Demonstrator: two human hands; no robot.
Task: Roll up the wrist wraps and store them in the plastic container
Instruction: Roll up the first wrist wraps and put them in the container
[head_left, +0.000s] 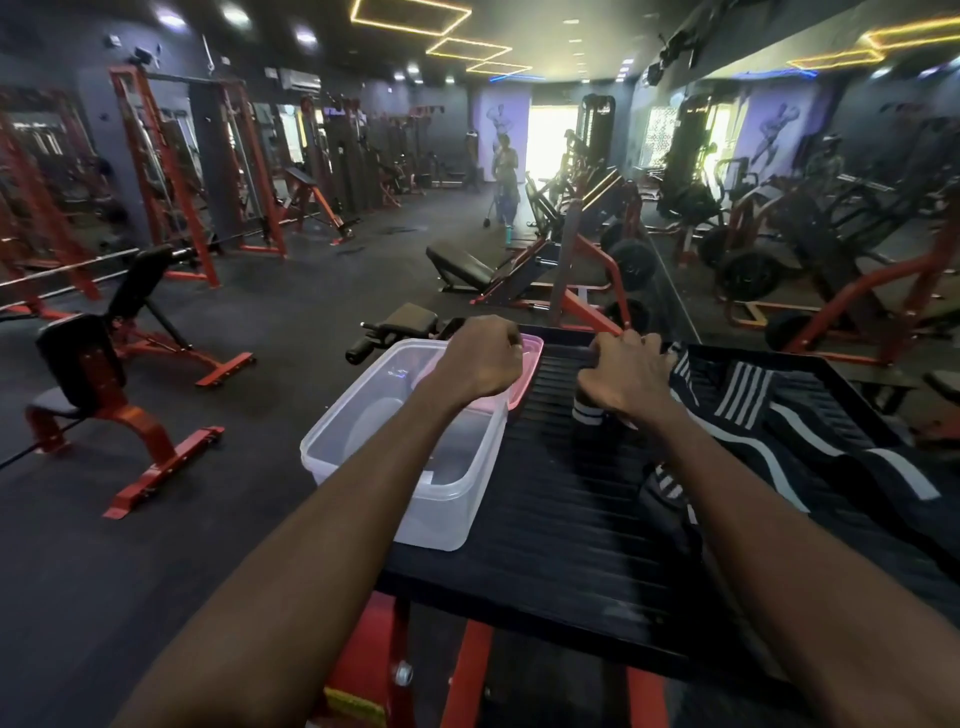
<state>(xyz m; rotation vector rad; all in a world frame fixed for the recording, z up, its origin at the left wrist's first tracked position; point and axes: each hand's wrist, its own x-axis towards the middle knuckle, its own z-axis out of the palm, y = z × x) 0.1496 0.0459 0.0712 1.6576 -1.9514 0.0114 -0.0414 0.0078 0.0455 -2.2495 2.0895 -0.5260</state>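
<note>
Black wrist wraps (748, 410) carry white stripes; the plastic container (395, 447) is clear, its lid (524, 374) pink, the ribbed worktop (561, 519) black.

On the black ribbed metal platform (545, 519), a clear plastic container (363, 441) sits left of black white-striped wrist wraps (753, 410), both fists (480, 358) (626, 376) curled above.

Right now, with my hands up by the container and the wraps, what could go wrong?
The clear plastic container sits at the left edge of the ribbed black platform, so your left hand above it could nudge it off. The loose striped wraps drape toward the right edge and may slide off as your right hand pulls.
</note>
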